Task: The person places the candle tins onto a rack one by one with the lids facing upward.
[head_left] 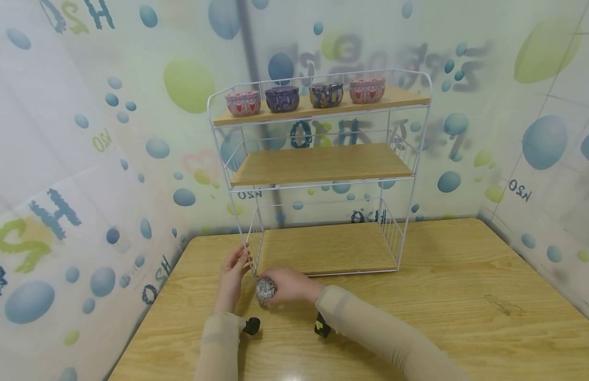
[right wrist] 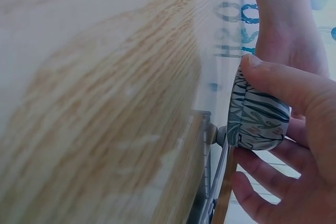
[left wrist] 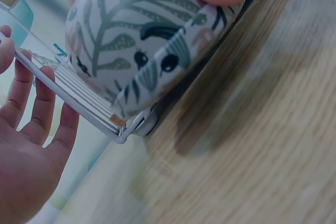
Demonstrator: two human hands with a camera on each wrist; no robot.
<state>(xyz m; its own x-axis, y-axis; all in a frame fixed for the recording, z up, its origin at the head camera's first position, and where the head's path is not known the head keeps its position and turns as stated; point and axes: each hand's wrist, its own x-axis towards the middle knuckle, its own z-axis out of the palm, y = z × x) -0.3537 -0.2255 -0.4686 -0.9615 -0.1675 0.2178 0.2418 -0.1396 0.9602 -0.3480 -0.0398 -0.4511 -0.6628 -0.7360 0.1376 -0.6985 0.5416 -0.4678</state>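
Observation:
My right hand (head_left: 291, 287) grips a small round tin (head_left: 265, 292) with a leaf pattern, close to the lower left front corner of a white wire shelf rack (head_left: 323, 164). In the right wrist view the thumb lies on one side of the tin and the fingers on the other. My left hand (head_left: 233, 273) holds the rack's left front post; in the left wrist view its thumb and fingers (left wrist: 65, 129) stand on either side of the white wire. That view shows the tin large, tilted, just above the wooden table (head_left: 442, 317).
On the rack's top shelf stand several patterned round tins: a pink one (head_left: 243, 103) at left, a purple one (head_left: 282, 99), a dark floral one (head_left: 326, 95) and another pink one (head_left: 367, 90). A printed wall covering (head_left: 189, 84) with bubbles surrounds the table.

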